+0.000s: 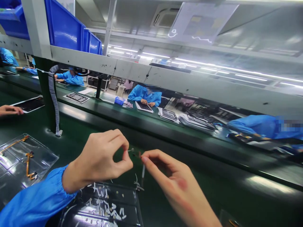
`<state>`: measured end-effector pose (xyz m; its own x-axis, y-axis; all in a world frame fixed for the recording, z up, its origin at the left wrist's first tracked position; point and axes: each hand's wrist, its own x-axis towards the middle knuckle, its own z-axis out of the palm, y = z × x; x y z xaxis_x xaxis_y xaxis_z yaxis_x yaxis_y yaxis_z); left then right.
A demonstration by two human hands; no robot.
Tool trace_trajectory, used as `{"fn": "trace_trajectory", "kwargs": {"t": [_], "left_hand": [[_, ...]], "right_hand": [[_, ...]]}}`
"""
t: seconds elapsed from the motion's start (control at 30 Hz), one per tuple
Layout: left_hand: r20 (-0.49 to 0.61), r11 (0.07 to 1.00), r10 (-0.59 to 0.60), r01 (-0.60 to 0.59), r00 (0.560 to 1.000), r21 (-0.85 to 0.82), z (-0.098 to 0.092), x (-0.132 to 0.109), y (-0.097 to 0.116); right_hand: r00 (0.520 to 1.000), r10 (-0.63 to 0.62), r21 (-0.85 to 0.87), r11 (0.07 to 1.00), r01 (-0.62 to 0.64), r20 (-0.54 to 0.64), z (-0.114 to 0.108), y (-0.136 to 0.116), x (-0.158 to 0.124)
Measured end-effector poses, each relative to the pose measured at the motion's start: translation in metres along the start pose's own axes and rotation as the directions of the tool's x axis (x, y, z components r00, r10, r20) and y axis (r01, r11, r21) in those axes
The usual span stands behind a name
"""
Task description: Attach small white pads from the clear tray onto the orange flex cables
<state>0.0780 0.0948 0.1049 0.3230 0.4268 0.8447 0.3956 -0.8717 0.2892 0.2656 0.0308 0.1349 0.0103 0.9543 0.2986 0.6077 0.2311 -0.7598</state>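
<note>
My left hand (99, 157) is closed in a pinch, with a tiny pale bit at its fingertips that is too small to name. Facing it, my right hand (175, 179) pinches a small, thin brownish part (139, 154), its kind unclear. A narrow white strip (143, 171) shows just below the right fingertips; I cannot tell whether it is attached. Under both hands is a clear plastic tray (138, 208) with scattered white scraps (106, 205). To the left, another clear tray (50, 154) carries orange flex cables (29, 164).
A grey corrugated hose (54, 101) runs down a post to the green bench. At far left is another person's hand (10, 110) beside a dark panel (33, 104). Blue bins (66, 28) sit on the overhead rail (127, 67). Across the line, people in blue work near stacked panels (168, 115).
</note>
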Motion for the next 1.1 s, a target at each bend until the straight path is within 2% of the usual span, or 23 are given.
{"fn": "trace_trajectory", "kwargs": {"t": [0.07,0.13,0.23,0.33,0.5,0.63,0.77,0.93,1.0,1.1], "left_hand": [[0.074,0.972,-0.157,0.168,0.985,-0.165,-0.006,0.003,0.001],[0.183,0.906,-0.276,0.319,0.944,-0.278,-0.007,0.004,0.002],[0.308,0.824,-0.327,0.429,0.893,-0.369,-0.001,0.004,0.003],[0.316,0.797,-0.33,0.442,0.889,-0.412,0.001,0.005,0.001],[0.118,0.798,-0.412,0.421,0.903,-0.431,-0.011,0.01,-0.005],[0.046,0.794,-0.432,0.404,0.901,-0.454,-0.015,0.011,-0.009],[0.071,0.787,-0.415,0.397,0.907,-0.472,-0.014,0.01,-0.008],[0.198,0.782,-0.373,0.422,0.906,-0.459,-0.012,0.009,-0.005],[0.211,0.791,-0.366,0.423,0.906,-0.443,-0.011,0.009,-0.005],[0.169,0.805,-0.398,0.432,0.902,-0.406,-0.012,0.01,-0.009]], "right_hand": [[1.0,-0.009,-0.015,1.0,0.009,-0.003,-0.003,0.0,0.0],[1.0,-0.006,-0.007,1.0,0.006,0.014,-0.002,0.0,0.0],[0.998,0.008,0.006,1.0,-0.009,0.054,0.002,0.001,0.0],[0.997,0.019,0.011,1.0,-0.02,0.078,0.003,0.003,0.0],[0.99,0.045,0.038,0.998,-0.051,0.136,0.001,0.006,0.0],[0.978,0.06,0.083,0.994,-0.078,0.2,0.003,0.006,0.001],[0.971,0.044,0.029,0.998,-0.052,0.236,0.006,0.01,0.004],[0.995,-0.059,0.007,0.998,0.059,0.078,0.012,0.015,0.007],[0.991,-0.059,0.017,0.998,0.057,0.122,0.014,0.013,0.007],[0.969,0.02,0.053,0.998,-0.034,0.245,0.015,0.01,0.005]]}}
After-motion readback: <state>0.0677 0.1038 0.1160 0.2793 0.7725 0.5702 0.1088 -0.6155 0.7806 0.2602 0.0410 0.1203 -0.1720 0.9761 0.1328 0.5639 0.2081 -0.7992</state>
